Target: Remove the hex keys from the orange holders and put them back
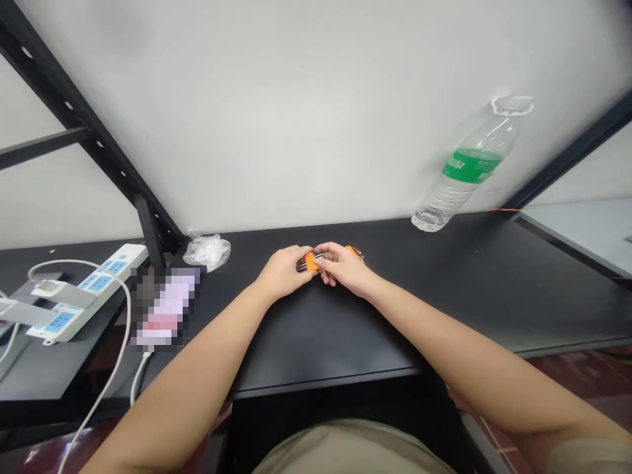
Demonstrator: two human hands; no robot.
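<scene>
Near the middle of the black table, my left hand [286, 271] is closed around a small orange holder [311, 262]. Several thin metal rods, which look like hex keys, stick out of it. My right hand [345, 268] meets it from the right, with thumb and fingers pinched at a metal rod [318, 255] by the holder's edge. Whether that rod is still seated in the holder is too small to tell. Just behind my right hand, partly hidden by it, lies a second orange piece [352, 251] with metal ends showing.
A clear bottle [461, 164] with a green label stands at the back right against the wall. Crumpled clear plastic [207, 251] lies back left. On the left are a blurred-out phone [168, 306] on a white cable and a white power strip [93, 289].
</scene>
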